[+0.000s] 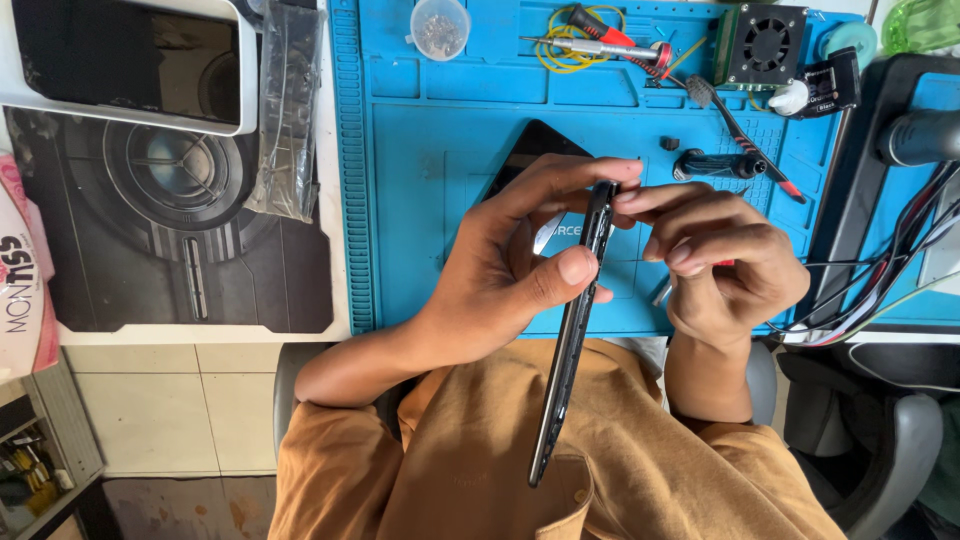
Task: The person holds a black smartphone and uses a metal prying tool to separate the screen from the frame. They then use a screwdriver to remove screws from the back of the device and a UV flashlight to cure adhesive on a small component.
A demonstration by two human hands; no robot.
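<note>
Head view: left hand (pixel 500 270) clamped on edge-on tablet (pixel 570 340), right hand (pixel 725 265) pinched at its top edge.

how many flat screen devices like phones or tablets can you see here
3: a thin black phone held edge-on by the left hand, a black flat device lying on the blue silicone work mat, a white-framed tablet at top left. Others may be hidden.

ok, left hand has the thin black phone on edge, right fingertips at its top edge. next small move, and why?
Probably slide the right hand's fingertips a little down the thin black phone's edge. The left hand already braces it edge-up over the blue silicone work mat, thumb on the side, and the right touches only the top end. Whether a seam has opened, I cannot tell.
</note>
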